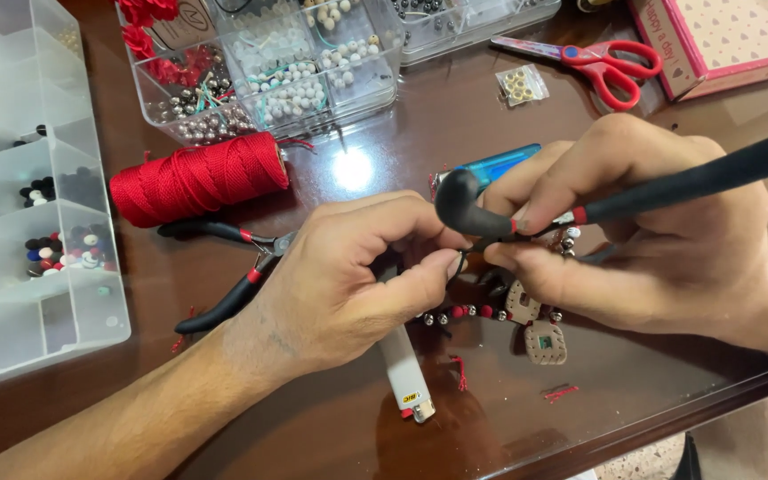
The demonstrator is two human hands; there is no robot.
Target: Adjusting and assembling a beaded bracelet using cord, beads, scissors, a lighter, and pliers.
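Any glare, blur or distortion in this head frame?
Head view: sharp overall; a bright lamp glare spot on the glossy table beside the red cord spool; both hands crisp, no motion blur; mild wide-angle bending on the bead organizer at left.

Both hands bare: left hand point(348, 276), right hand point(660, 240). No gloves, rings or watch seen. Left forearm uncovered to the near-left frame edge, fine hair visible on it. Right wrist uncovered to the right edge. Nails short and unpainted, as far as the fingertips point(451, 265) show.
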